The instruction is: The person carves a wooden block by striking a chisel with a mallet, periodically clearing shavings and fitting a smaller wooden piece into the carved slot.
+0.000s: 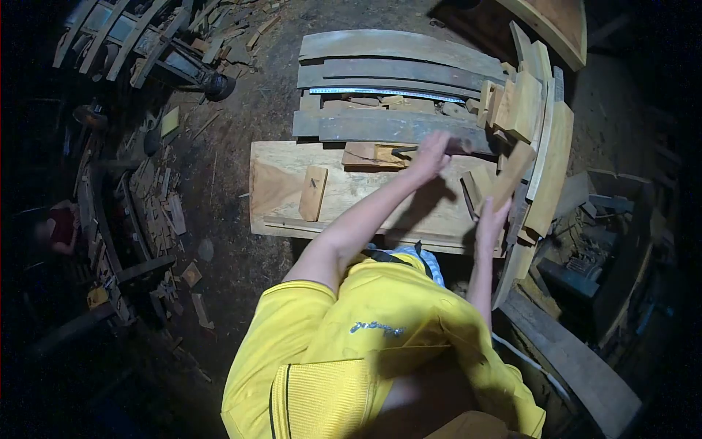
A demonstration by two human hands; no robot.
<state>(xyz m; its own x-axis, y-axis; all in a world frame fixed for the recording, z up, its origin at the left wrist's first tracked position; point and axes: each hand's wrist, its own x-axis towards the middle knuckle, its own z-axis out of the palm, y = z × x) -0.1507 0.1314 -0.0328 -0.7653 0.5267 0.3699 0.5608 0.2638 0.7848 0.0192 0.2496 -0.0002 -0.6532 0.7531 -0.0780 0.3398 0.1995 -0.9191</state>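
In the head view, a person in a yellow shirt (387,300) works with two bare hands over a wooden table (409,208) in a dim workshop. The right hand (493,217), at the table's right edge, is closed on the lower end of a wooden block (515,172), which stands at a slant, its upper end leaning away toward the far right corner. A second block (479,183) is just beside it, on the side toward the table's middle; whether the fingers touch this one too cannot be told.

The left hand (433,156) reaches across to the table's far edge, its fingers curled and partly open. A dark, blurred object (461,145) shows at the fingertips, though whether the hand grips it is unclear. Near that hand, along the far edge, lies a wooden hand plane (360,154) with a dark bar angled up from its body.

A small board (314,194) with a metal piece on its face lies toward the table's left edge, and a thin wooden strip (292,222) runs along the near edge. Beyond the far edge, a ruler (387,94) stretches among grey planks (402,130). Curved timbers (550,175) are stacked past the right edge, and wood scraps (164,201) litter the floor at left.
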